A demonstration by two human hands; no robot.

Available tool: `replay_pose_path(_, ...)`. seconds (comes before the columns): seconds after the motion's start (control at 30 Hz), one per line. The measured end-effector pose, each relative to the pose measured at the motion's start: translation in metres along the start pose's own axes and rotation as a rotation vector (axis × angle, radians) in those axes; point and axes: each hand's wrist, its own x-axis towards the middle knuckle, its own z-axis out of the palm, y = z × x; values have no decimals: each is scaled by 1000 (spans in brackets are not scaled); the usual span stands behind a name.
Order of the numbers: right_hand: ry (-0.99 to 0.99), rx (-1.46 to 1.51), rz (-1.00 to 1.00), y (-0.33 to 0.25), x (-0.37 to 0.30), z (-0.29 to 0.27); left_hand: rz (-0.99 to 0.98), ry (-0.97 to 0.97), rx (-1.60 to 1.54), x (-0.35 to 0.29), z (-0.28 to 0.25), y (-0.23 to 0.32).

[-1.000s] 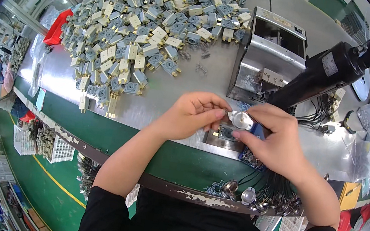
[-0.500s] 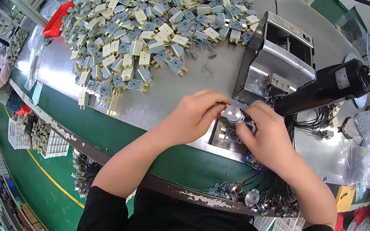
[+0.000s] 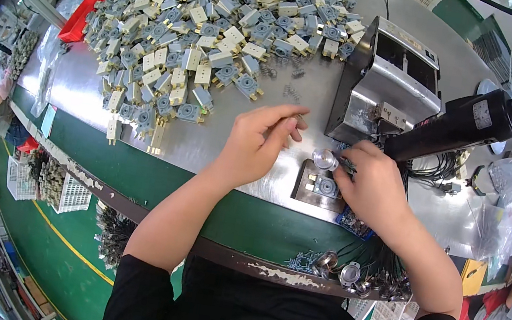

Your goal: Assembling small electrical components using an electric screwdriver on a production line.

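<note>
My right hand (image 3: pixel 373 182) is closed on a round, shiny metal cup-shaped part (image 3: pixel 323 159), gripping it at its right side. This part hangs just above a metal fixture block (image 3: pixel 299 190). In the block lies a grey square plastic housing (image 3: pixel 327 187) with a round centre and brass-coloured terminals on its left. To the left, my left hand (image 3: pixel 256 140) is raised over the steel table with thumb and forefinger pinched together. Whatever is between those fingertips is too small to make out. Several small coil springs (image 3: pixel 291 93) lie on the steel beyond my left hand.
A big heap of grey and cream plug housings (image 3: pixel 201 37) covers the far left of the table. Behind my right hand stand a steel machine (image 3: pixel 389 80) and a black cylindrical tool (image 3: pixel 456 125). Screws (image 3: pixel 301 261) and round metal parts (image 3: pixel 350 273) lie along the near edge. A red bin (image 3: pixel 81 18) sits far left.
My left hand has come off the round metal part and moved left and slightly away from me. My right hand still holds that part. The housing in the fixture shows more fully now.
</note>
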Motion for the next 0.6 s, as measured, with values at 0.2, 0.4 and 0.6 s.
replay_pose_path(0.2,-262,606,-195,19,-13,-41,-384,-241,-358,-6,1,16)
replay_pose_path(0.4,-346,801,15,30,-33,-57,122,-456,-7,-14,22,16)
replay_pose_path(0.6,-175,952,27,50,-42,-52,32,-487,76,-12,29,19)
